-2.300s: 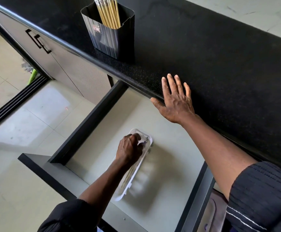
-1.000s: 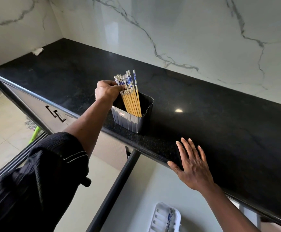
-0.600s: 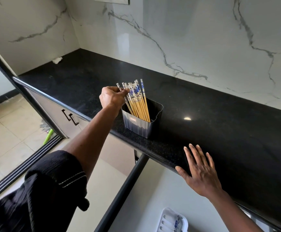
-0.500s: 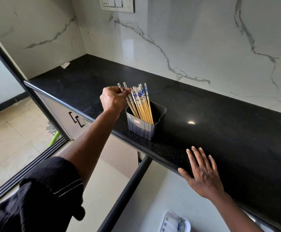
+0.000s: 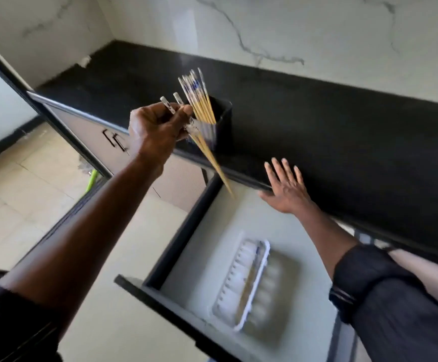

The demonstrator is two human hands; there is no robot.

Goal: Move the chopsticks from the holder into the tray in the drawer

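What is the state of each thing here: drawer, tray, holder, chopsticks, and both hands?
Drawer: pulled open.
Tray: lying in the drawer, chopsticks already in it, count blurred.
Holder: upright on the counter, still part full.
Pair: lifted out of the holder, tips pointing down toward the drawer.
Left hand: closed on the pair.
Right hand: open, flat on the counter edge.

A home kitchen. A long black stone countertop [image 5: 317,121] runs along a white marble-veined wall [image 5: 265,27], with grey cabinet fronts and dark handles [image 5: 113,139] below on the left. An open drawer [image 5: 212,231] holds a white cutlery tray [image 5: 241,280]; a holder [image 5: 220,126] of chopsticks [image 5: 199,100] stands on the counter. Pale floor tiles [image 5: 30,184] lie at left.
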